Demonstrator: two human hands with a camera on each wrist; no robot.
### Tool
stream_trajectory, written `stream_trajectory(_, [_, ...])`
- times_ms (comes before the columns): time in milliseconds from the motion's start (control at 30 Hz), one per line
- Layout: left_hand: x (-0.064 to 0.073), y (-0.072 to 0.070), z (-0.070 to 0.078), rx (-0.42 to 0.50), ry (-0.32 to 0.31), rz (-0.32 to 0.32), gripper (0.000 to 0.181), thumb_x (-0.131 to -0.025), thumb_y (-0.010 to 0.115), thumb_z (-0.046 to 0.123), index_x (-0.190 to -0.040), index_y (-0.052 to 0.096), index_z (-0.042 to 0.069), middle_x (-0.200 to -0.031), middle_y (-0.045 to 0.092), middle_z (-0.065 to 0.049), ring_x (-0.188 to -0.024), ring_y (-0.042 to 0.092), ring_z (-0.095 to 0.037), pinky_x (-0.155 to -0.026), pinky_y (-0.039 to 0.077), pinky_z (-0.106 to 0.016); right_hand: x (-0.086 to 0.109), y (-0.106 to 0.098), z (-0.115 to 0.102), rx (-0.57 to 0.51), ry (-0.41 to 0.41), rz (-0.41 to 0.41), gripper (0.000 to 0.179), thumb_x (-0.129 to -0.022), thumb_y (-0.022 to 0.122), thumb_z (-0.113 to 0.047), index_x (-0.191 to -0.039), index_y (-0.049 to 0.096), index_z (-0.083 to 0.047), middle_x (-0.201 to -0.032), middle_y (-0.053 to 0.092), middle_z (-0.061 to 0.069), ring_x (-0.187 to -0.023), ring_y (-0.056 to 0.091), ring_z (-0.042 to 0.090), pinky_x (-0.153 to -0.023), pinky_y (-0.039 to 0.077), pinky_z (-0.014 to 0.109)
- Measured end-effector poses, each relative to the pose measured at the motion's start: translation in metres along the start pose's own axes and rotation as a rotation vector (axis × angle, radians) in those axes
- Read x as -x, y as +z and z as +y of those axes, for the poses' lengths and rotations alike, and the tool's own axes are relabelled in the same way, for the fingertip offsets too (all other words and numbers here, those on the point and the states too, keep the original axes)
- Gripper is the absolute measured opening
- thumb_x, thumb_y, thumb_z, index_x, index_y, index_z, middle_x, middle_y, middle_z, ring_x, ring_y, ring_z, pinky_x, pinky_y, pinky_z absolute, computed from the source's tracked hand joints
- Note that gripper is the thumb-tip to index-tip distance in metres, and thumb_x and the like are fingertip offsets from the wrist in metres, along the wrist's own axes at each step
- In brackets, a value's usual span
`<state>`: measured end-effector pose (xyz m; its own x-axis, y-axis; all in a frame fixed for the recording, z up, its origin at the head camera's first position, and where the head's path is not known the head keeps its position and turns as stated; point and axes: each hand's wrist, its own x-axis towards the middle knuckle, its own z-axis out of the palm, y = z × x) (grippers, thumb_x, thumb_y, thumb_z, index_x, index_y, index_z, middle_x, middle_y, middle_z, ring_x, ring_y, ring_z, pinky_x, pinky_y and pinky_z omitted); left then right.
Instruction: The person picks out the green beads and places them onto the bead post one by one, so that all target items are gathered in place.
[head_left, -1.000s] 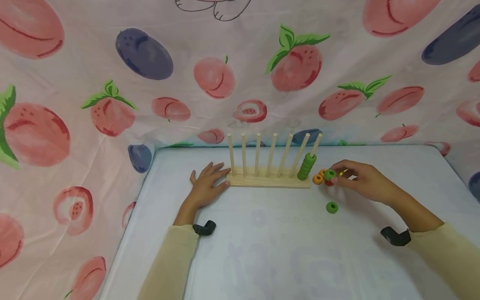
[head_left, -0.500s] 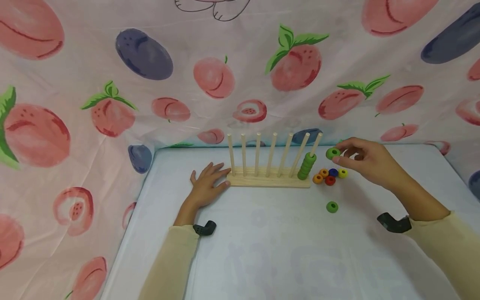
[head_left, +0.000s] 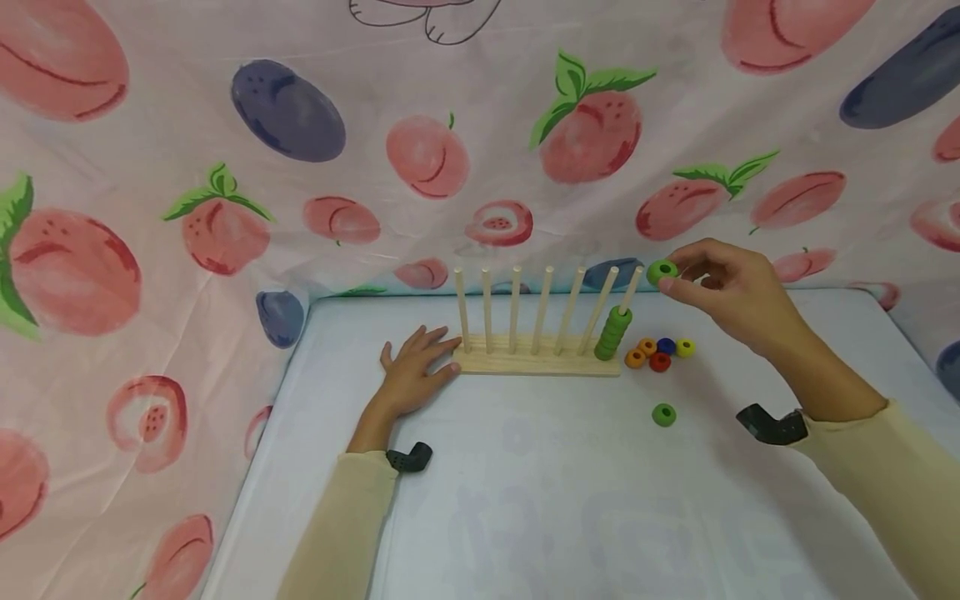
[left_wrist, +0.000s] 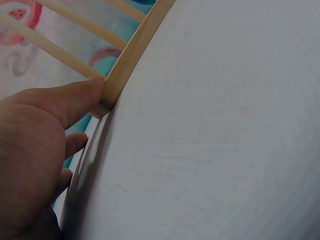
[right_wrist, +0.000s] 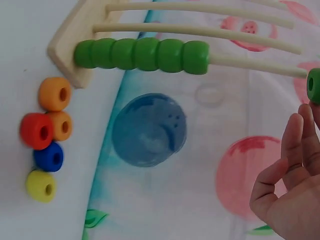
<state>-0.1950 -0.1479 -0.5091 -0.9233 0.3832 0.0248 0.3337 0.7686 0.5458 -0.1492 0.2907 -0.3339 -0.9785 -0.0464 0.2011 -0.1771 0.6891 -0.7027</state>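
A wooden peg rack (head_left: 537, 362) with a row of upright pegs stands at the back of the table. Its rightmost peg carries a stack of several green beads (right_wrist: 145, 54), and the upper part of that peg is bare. My right hand (head_left: 731, 287) pinches a green bead (head_left: 662, 272) between thumb and fingers, up beside the tip of this peg. In the right wrist view the held bead sits right at the peg's end. My left hand (head_left: 412, 373) lies at the rack's left end, fingers spread, its thumb (left_wrist: 82, 97) touching the base.
Right of the rack lies a cluster of loose beads: two orange beads (head_left: 635, 358), a red bead (head_left: 660, 362), a blue bead (head_left: 666, 345) and a yellow bead (head_left: 685, 347). Nearer the front is a single green bead (head_left: 663, 415). A fruit-patterned cloth (head_left: 420, 83) hangs behind the table.
My right hand has lifted the green bead from the loose cluster, up and back to the top of the rightmost peg. The left hand and the rack have stayed in place.
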Motion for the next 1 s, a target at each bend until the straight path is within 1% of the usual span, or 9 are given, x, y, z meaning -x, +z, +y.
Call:
stream_trajectory(200, [0.001, 0.000, 0.000, -0.002, -0.008, -0.001, 0.052, -0.101, 0.058, 0.051, -0.149, 0.054, 0.032, -0.165, 0.038, 0.003, -0.159, 0.016, -0.030, -0.116, -0.009, -0.072, -0.009, 0.005, -0.008, 0.000, 0.007, 0.014, 0.037, -0.092, 0.076, -0.040, -0.121, 0.069, -0.017, -0.106, 0.064, -0.008, -0.099, 0.055, 0.009, -0.073, 0.046, 0.012])
stream_trajectory(533, [0.000, 0.000, 0.001, -0.007, -0.008, 0.000, 0.053, -0.101, 0.058, 0.052, -0.149, 0.053, 0.033, -0.165, 0.038, 0.003, -0.159, 0.016, -0.029, -0.117, -0.009, -0.072, -0.017, 0.008, -0.011, 0.017, 0.037, -0.009, 0.039, -0.093, 0.075, -0.043, -0.121, 0.068, -0.016, -0.110, 0.063, -0.001, -0.100, 0.054, 0.011, -0.072, 0.046, 0.014])
stream_trajectory(733, [-0.001, 0.001, 0.000, -0.008, -0.008, 0.001, 0.052, -0.101, 0.058, 0.052, -0.149, 0.053, 0.033, -0.165, 0.038, 0.003, -0.159, 0.016, -0.029, -0.116, -0.009, -0.073, -0.017, 0.009, -0.010, 0.031, 0.042, -0.062, 0.040, -0.093, 0.074, -0.043, -0.122, 0.068, -0.016, -0.114, 0.063, 0.003, -0.102, 0.052, 0.015, -0.073, 0.046, 0.016])
stream_trajectory(867, [-0.001, 0.001, -0.001, -0.013, -0.011, 0.002, 0.052, -0.101, 0.057, 0.052, -0.149, 0.053, 0.033, -0.165, 0.038, 0.003, -0.159, 0.016, -0.029, -0.117, -0.008, -0.072, -0.015, 0.012, -0.005, 0.043, 0.052, -0.110, 0.041, -0.093, 0.073, -0.044, -0.123, 0.068, -0.017, -0.115, 0.064, 0.005, -0.102, 0.052, 0.019, -0.072, 0.047, 0.018])
stream_trajectory(1000, [-0.001, 0.001, 0.000, -0.014, -0.011, 0.000, 0.052, -0.101, 0.058, 0.052, -0.150, 0.053, 0.033, -0.165, 0.038, 0.003, -0.159, 0.016, -0.029, -0.117, -0.008, -0.073, -0.014, 0.015, 0.000, 0.048, 0.063, -0.133, 0.042, -0.094, 0.073, -0.045, -0.124, 0.067, -0.017, -0.116, 0.065, 0.006, -0.102, 0.053, 0.020, -0.072, 0.048, 0.019])
